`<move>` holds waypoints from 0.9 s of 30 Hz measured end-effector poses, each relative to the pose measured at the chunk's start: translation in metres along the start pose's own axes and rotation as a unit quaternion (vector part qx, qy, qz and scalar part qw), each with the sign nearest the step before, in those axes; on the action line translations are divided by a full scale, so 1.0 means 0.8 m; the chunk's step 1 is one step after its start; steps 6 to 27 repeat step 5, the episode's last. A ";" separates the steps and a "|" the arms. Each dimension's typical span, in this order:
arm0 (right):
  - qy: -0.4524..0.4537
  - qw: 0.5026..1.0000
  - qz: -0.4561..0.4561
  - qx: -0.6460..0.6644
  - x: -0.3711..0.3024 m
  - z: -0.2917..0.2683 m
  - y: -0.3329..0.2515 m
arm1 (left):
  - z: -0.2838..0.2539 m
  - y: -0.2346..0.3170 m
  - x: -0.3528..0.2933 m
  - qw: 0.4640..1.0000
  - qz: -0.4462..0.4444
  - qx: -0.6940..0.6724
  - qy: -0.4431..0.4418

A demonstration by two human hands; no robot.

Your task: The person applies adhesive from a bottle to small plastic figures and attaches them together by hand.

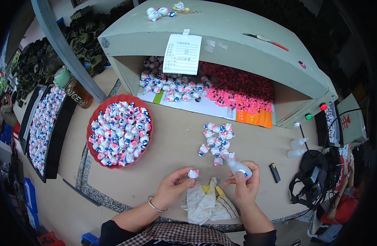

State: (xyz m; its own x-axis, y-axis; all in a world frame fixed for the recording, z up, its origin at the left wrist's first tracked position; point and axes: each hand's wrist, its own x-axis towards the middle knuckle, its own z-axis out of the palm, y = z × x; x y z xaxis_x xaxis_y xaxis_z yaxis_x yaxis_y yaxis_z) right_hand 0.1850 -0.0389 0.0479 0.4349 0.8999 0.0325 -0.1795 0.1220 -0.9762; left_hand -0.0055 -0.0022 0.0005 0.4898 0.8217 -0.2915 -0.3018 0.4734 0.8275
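Between the thumb and fingers of my left hand (175, 185) is a small white toy figurine (193, 174) with pink parts. My right hand (246, 184) is closed round a translucent squeeze bottle (239, 167), tilted with its narrow tip toward the upper left. The tip is close to a cluster of white, pink and blue figurines (215, 141) on the table; whether it touches one I cannot tell. Below and between my hands lies a crumpled white and yellow cloth (207, 203).
A red scalloped bowl (150, 135) heaped with figurines stands left. Behind is a pale green shelf box (147, 45) holding more figurines and many small pink pieces (241, 98). At right are two small bottles (296, 153), a black lighter (274, 172) and black straps (309, 180).
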 end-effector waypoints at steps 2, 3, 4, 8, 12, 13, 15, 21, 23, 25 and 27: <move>0.005 1.000 0.022 -0.014 0.020 -0.005 -0.007 | -0.002 0.000 -0.001 1.000 -0.005 -0.001 0.003; -0.023 0.998 0.031 -0.048 0.033 -0.010 -0.003 | -0.004 -0.001 -0.001 1.000 -0.008 -0.004 0.006; -0.044 0.995 0.039 -0.087 0.046 -0.016 0.000 | -0.003 -0.003 -0.001 1.000 -0.015 -0.009 0.003; -0.038 0.995 0.024 -0.084 0.063 -0.018 0.004 | -0.002 -0.003 0.002 1.000 -0.014 -0.010 -0.002; -0.038 0.995 0.024 -0.084 0.063 -0.018 0.004 | -0.002 -0.003 0.002 1.000 -0.014 -0.010 -0.002; -0.038 0.995 0.024 -0.084 0.063 -0.018 0.004 | -0.002 -0.003 0.002 1.000 -0.014 -0.010 -0.002; -0.038 0.995 0.024 -0.084 0.063 -0.018 0.004 | -0.002 -0.003 0.002 1.000 -0.014 -0.010 -0.002; -0.038 0.995 0.024 -0.084 0.063 -0.018 0.004 | -0.002 -0.003 0.002 1.000 -0.014 -0.010 -0.002; -0.038 0.995 0.024 -0.084 0.063 -0.018 0.004 | -0.002 -0.003 0.002 1.000 -0.014 -0.010 -0.002; -0.038 0.995 0.024 -0.084 0.063 -0.018 0.004 | -0.002 -0.003 0.002 1.000 -0.014 -0.010 -0.002; -0.038 0.995 0.024 -0.084 0.063 -0.018 0.004 | -0.002 -0.003 0.002 1.000 -0.014 -0.010 -0.002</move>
